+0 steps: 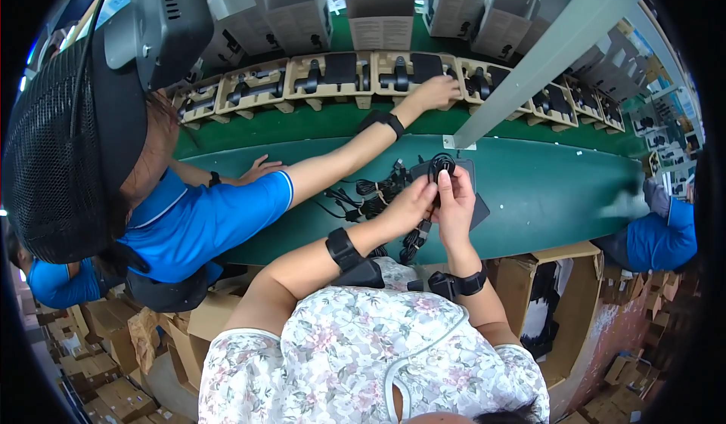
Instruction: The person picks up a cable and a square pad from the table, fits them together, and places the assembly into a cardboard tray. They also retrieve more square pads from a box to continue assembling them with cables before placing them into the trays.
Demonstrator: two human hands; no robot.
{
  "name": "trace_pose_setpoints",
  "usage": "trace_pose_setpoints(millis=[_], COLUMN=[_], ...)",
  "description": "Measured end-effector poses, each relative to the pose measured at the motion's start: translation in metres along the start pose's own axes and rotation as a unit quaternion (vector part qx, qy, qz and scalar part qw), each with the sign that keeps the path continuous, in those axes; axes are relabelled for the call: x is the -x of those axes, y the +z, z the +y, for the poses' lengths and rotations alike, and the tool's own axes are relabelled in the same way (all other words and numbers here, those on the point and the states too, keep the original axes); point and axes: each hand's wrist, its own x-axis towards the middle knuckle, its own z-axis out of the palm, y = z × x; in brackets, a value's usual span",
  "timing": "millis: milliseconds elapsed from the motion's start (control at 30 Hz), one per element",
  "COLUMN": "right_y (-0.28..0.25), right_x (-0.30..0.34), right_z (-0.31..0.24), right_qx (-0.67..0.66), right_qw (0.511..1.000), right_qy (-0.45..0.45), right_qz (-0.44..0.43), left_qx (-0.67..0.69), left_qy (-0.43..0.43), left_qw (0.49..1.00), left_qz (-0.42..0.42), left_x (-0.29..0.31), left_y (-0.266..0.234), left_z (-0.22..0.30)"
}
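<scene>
My right hand (pixel 456 201) grips a coiled black cable (pixel 442 164), with the thumb pressed over the loops. Close beside it, my left hand (pixel 411 203) is closed, its thumb and fingertips pinched at the lower part of the same cable. Several bundled black cables (pixel 372 191) lie on the green work surface (pixel 537 197) to the left of my hands. Another dark cable bundle (pixel 415 241) hangs or lies just below them; I cannot tell which. Behind my hands rests a flat dark grey piece (pixel 478 209), partly covered by them.
Cardboard trays (pixel 330 95) with black parts line the green belt beyond, open grey boxes (pixel 380 27) behind them. A co-worker's arm (pixel 333 154) reaches across from the left to the trays. A slanted metal post (pixel 529 69) rises ahead right. Open cartons (pixel 582 303) stand right.
</scene>
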Motion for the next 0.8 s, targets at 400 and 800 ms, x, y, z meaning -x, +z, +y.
trace_pose_setpoints(millis=[400,800], right_y=[0.024,0.064], right_x=[-0.009,-0.218], right_z=[-0.048,0.01], right_qx=[0.53,0.539], right_qw=[0.703,0.821], right_qy=[-0.231,-0.165], right_qz=[-0.414,-0.091], left_qx=[-0.158,-0.135], left_qy=[-0.145,0.025], left_qw=[0.974,0.965], left_qz=[-0.076,0.225], left_x=[0.021,0.081], left_y=[-0.084,-0.169], left_z=[0.026,-0.036])
